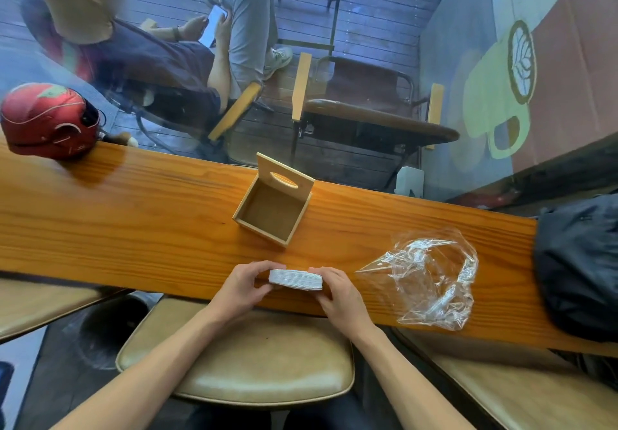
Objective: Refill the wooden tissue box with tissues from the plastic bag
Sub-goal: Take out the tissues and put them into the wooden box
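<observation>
A white stack of tissues (pixel 296 279) rests at the near edge of the wooden counter (pixel 133 222). My left hand (pixel 245 287) grips its left side and my right hand (pixel 339 292) grips its right side. Beyond the stack stands the wooden tissue box (pixel 272 213), empty, its slotted lid (pixel 284 175) tipped up at the back. To the right lies the clear plastic bag (pixel 431 282), crumpled and empty on the counter.
A red helmet (pixel 48 120) sits at the counter's far left. A black bag (pixel 578 265) lies at its right end. Behind the window a person sits on a chair. A tan stool (pixel 254 362) stands below my arms.
</observation>
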